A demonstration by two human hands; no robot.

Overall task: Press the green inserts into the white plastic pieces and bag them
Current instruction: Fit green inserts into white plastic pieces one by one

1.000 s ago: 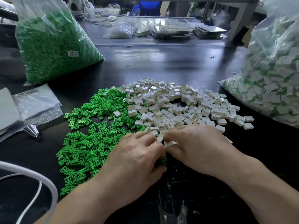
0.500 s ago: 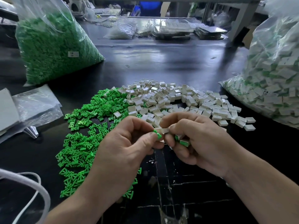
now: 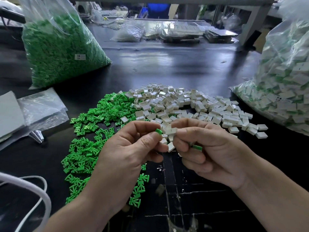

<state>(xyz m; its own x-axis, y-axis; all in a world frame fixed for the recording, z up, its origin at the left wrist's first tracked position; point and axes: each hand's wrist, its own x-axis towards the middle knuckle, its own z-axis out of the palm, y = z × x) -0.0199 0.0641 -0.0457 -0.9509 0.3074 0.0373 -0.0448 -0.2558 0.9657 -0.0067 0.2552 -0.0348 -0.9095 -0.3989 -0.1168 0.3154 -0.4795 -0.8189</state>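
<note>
Both your hands have lifted off the piles since a second ago. Your left hand (image 3: pixel 127 158) pinches a green insert (image 3: pixel 158 131) just beside the white piece (image 3: pixel 171 131) pinched by your right hand (image 3: pixel 217 156), whose curled lower fingers hold spare parts (image 3: pixel 197 147). The loose inserts (image 3: pixel 93 139) lie left of the grip, and the white pile (image 3: pixel 184 104) lies just beyond it.
</note>
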